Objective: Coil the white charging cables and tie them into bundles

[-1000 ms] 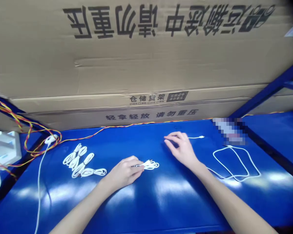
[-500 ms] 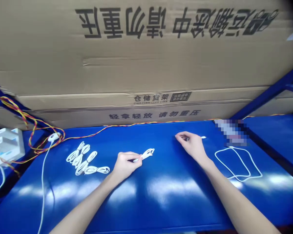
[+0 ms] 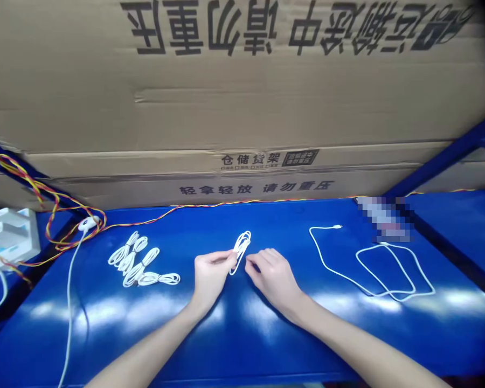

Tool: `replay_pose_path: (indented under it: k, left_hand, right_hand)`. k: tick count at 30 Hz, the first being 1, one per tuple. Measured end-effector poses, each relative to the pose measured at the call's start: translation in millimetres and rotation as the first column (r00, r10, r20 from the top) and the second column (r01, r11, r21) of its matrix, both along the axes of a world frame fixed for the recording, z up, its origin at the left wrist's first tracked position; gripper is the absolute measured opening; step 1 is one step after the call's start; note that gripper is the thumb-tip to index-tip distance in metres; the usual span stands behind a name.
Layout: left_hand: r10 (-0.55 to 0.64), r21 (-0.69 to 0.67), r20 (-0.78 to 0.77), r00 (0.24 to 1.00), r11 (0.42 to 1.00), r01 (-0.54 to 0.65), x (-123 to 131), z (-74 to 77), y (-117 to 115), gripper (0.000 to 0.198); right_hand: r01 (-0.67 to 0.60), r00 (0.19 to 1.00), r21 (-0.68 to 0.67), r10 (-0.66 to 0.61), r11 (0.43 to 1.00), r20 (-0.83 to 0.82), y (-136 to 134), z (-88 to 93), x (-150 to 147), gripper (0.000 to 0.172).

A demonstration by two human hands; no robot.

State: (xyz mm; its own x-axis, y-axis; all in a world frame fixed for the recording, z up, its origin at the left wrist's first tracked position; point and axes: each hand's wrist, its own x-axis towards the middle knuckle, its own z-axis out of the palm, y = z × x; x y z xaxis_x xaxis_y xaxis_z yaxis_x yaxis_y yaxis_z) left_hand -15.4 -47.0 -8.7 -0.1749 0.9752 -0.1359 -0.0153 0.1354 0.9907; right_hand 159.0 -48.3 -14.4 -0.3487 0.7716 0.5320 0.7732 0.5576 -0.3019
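My left hand point(image 3: 213, 272) pinches a coiled white cable point(image 3: 241, 245) between thumb and fingers, its loops standing up above the fingertips. Just to the right, my right hand point(image 3: 272, 275) is closed, thumb and forefinger pressed together close to the coil. Whatever those fingers hold, if anything, is too small or hidden to make out. On the left of the blue shelf point(image 3: 242, 345) lies a group of several bundled white cables point(image 3: 133, 261). An uncoiled white cable point(image 3: 414, 264) lies in loose loops to the right, its plug end point(image 3: 337, 227) near the back.
Behind the shelf stands a large cardboard box point(image 3: 242, 108). Red and yellow twisted wires point(image 3: 56, 215) run along the back edge. At the left are a white power strip point(image 3: 18, 234) and a hanging white cord point(image 3: 70, 302). A blurred-out item point(image 3: 386, 218) lies at the back right.
My right hand has moved left and toward me, from beside the loose cable's plug end to the coil. My left hand has turned the coil more upright.
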Motion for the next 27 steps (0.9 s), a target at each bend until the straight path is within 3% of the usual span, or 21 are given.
replay_pose_path:
  k: [4, 8, 13, 16, 20, 23, 27]
  left_hand:
    - [-0.039, 0.161, -0.259, 0.965, 0.983, 0.082, 5, -9.3, -3, 0.018]
    - [0.01, 0.452, -0.588, 0.809, 0.834, 0.318, 1, -17.9, -4, 0.017]
    - [0.125, 0.477, -0.826, 0.55, 0.674, 0.564, 0, -18.8, -9, 0.02]
    - [0.2, 0.473, -0.865, 0.46, 0.629, 0.617, 2, -16.6, -11, 0.019]
    - [0.239, 0.451, -0.889, 0.391, 0.614, 0.648, 2, -15.4, -11, 0.021]
    - [0.242, 0.452, -0.889, 0.389, 0.6, 0.66, 1, -15.4, -11, 0.02]
    - [0.2, 0.466, -0.875, 0.441, 0.59, 0.659, 0, -16.5, -11, 0.018]
  right_hand:
    - [0.018, 0.976, -0.192, -0.059, 0.981, -0.21, 0, -3.3, 1, 0.015]
    - [-0.03, 0.89, -0.406, -0.161, 0.913, -0.427, -2, -0.6, 3, 0.013]
    - [-0.04, 0.835, -0.457, -0.222, 0.888, -0.504, -8, 6.5, 5, 0.016]
    - [-0.096, 0.856, -0.471, -0.168, 0.877, -0.488, -9, 4.6, 8, 0.02]
    - [-0.203, 0.865, -0.509, -0.091, 0.836, -0.494, -8, 0.8, 18, 0.038]
    - [-0.265, 0.801, -0.56, -0.144, 0.785, -0.582, -7, 2.4, 24, 0.046]
    - [-0.428, 0.663, -0.668, -0.291, 0.608, -0.69, -4, 6.5, 23, 0.027]
